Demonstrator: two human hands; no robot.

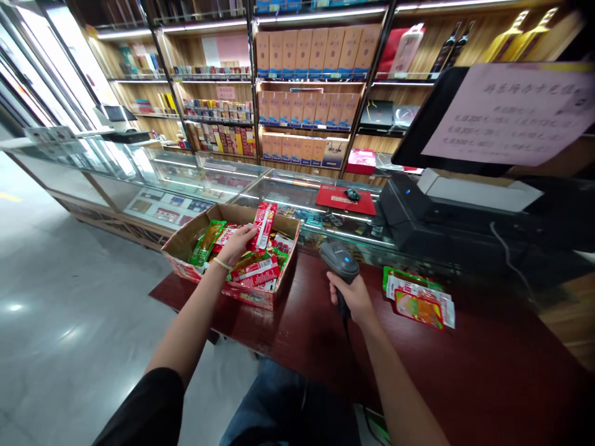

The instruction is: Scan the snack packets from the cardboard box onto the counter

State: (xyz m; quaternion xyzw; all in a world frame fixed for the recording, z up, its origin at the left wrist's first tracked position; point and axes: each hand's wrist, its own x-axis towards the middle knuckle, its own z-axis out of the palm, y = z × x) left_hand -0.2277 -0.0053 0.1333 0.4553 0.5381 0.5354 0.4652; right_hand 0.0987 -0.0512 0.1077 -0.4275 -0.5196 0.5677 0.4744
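Observation:
My left hand (236, 244) reaches into a cardboard box (195, 230) full of snack packets and grips a red and white packet (263, 224), which stands up out of the box. My right hand (353, 296) is closed around the handle of a grey barcode scanner (340, 260), held over the dark red counter (316, 334) to the right of the box. The scanner's head points away from me, toward the glass case.
A small pile of snack packets (419, 300) lies on the counter right of the scanner. Behind it stand a cash register (446, 217) with a monitor and paper notice (506, 111). Glass display cases (153, 179), a red mouse mat (344, 199) and stocked shelves fill the background.

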